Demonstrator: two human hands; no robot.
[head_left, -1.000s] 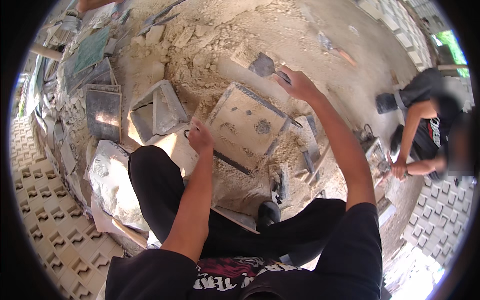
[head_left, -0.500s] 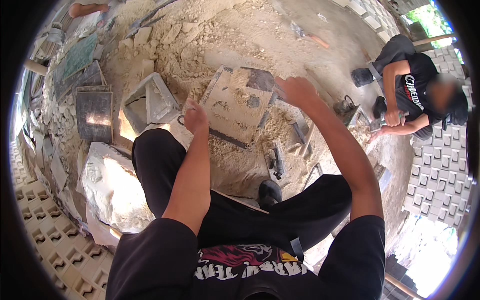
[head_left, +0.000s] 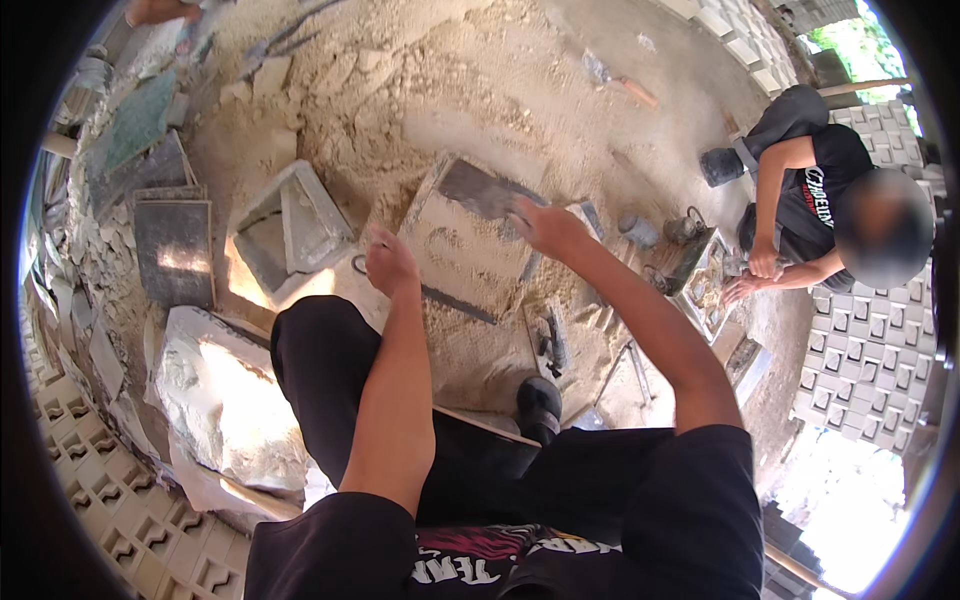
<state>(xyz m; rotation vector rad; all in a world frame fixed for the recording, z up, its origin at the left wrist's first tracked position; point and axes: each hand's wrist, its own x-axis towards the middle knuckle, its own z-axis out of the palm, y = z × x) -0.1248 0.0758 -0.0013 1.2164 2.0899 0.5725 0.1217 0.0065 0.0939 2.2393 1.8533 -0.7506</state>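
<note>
In front of me lies a square mold (head_left: 470,255) with dark edges, filled with pale sandy powder and showing round marks in its surface. My right hand (head_left: 548,228) is closed at its far right side, around a flat dark trowel (head_left: 482,192) whose motion-blurred blade lies over the mold's far part. At the near left edge, my left hand (head_left: 392,264) is curled closed beside a small metal ring (head_left: 360,264). What its fingers hold cannot be made out.
An open-centred frame (head_left: 295,218) and dark plates (head_left: 174,252) lie left, above a pale block (head_left: 225,390). Loose powder (head_left: 340,95) heaps beyond the mold. An orange-handled trowel (head_left: 622,82) lies far off. To the right, a co-worker (head_left: 800,200) bends over another frame (head_left: 705,285).
My right hand and the trowel have moved left and slightly nearer across the mold, uncovering some of its dark far edge. My left hand stays by the ring. The view has shifted slightly.
</note>
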